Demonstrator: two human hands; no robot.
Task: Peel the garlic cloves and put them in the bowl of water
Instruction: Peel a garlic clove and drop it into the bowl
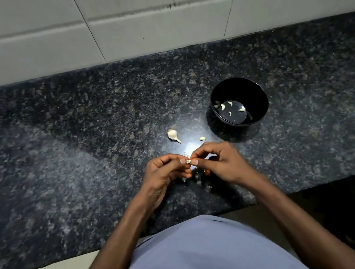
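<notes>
A small garlic clove (188,161) is pinched between the fingertips of my left hand (166,171) and my right hand (218,162), just above the dark granite counter (81,149). Beyond my hands lies a partial garlic bulb with its stem (173,135), and a loose clove (202,138) sits to its right. A black bowl (255,89) stands at the right, with water and several peeled cloves (223,106) floating inside.
Bits of papery skin (202,177) lie on the counter under my hands. A tiled wall (154,21) rises behind the counter. The counter's front edge runs close to my body, with a darker drop at the lower right.
</notes>
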